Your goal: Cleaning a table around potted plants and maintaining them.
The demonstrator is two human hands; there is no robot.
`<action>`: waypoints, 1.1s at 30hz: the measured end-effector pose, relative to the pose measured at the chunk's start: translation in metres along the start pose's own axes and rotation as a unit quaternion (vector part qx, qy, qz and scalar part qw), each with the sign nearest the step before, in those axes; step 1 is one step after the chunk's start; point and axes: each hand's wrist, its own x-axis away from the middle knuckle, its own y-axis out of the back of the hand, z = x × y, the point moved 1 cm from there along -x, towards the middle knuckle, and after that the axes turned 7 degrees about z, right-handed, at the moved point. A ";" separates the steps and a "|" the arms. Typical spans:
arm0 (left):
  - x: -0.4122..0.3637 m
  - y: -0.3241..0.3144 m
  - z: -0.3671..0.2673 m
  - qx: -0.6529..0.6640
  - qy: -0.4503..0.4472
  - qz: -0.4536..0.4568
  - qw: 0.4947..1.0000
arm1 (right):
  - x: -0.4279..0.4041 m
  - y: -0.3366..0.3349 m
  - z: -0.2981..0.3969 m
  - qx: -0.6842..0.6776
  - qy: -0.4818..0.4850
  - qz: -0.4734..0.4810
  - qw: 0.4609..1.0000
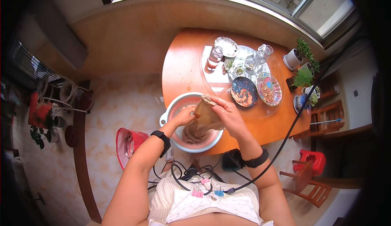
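Note:
A wet brown cloth (203, 116) is stretched between my two hands above a plastic basin (220, 137). My left hand (186, 115) pinches its left side over the basin. At the upper right, my right hand (227, 113) grips a bunched edge of the cloth near the basin's rim. The lower part of the cloth sags into the basin, where its folds lie low against the pinkish inside. How deep any water is I cannot tell. The basin has a pale blue rim and sits at the near-left edge of the wooden table (177, 70).
On the table are a glass jar (214, 58), glass carafes (255, 61), a dark patterned plate (243, 91) and an oval dish (268, 88). Potted plants (293, 59) line the right edge. A black cable (285, 140) crosses by my right arm. A red bag (131, 146) stands on the floor.

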 end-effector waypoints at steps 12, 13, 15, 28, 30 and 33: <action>0.025 0.027 -0.048 0.362 0.017 -0.047 0.931 | 0.005 0.012 -0.022 0.074 0.051 -0.060 0.994; 0.025 0.026 -0.046 0.360 0.020 -0.047 0.932 | 0.000 0.012 -0.039 0.074 0.039 -0.068 0.994; 0.021 0.021 -0.037 0.233 0.025 -0.057 0.970 | -0.014 0.020 -0.088 0.075 -0.001 -0.064 0.995; 0.041 -0.034 -0.009 -0.365 0.103 -0.021 0.925 | -0.018 0.010 -0.180 0.500 -0.068 -0.042 0.862; 0.037 -0.045 -0.008 -0.446 0.143 0.090 0.879 | -0.013 0.004 -0.185 0.576 -0.054 -0.023 0.816; 0.033 -0.051 0.002 -0.443 0.171 0.135 0.870 | -0.015 -0.004 -0.197 0.622 -0.121 0.014 0.773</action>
